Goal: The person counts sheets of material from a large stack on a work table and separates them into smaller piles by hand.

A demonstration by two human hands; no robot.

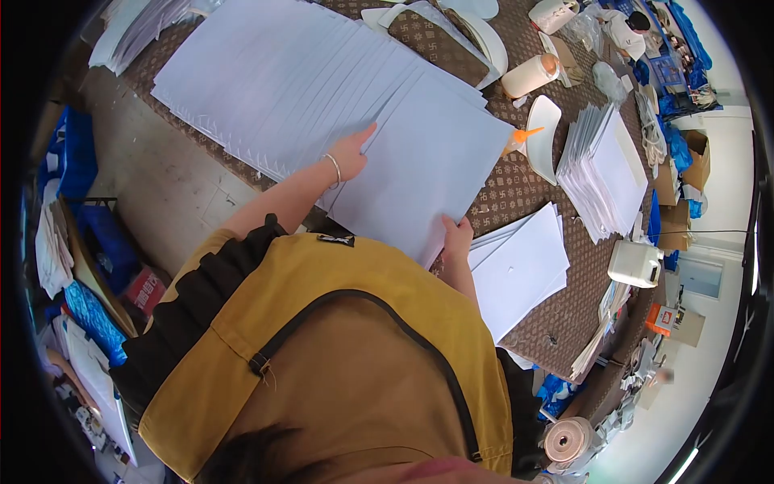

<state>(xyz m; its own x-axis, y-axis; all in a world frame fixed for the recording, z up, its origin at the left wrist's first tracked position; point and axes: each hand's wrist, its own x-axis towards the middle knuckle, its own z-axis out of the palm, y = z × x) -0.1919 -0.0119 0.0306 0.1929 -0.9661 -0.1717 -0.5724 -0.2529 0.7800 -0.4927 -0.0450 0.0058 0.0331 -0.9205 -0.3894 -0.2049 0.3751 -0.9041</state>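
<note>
Large white sheets (258, 73) lie fanned out in an overlapping row on the brown patterned table. The nearest white sheet (419, 161) covers the right end of this row. My left hand (348, 155), with a bangle at the wrist, is at that sheet's left edge, forefinger extended and thumb close by; its other fingers are mostly hidden. At the sheet's lower right corner, my right hand (457, 235) pinches the edge between thumb and fingers. Just beyond the sheet's right edge is a glue bottle with an orange nozzle (528, 135).
Stacked white sheets (601, 169) and a smaller loose pile (520, 262) lie to the right. A cream bottle (530, 77), curved white pieces (545, 137) and a white jerrycan (634, 264) stand or lie around them. Blue crates (71, 153) are at the left. Another person (625, 34) is far back.
</note>
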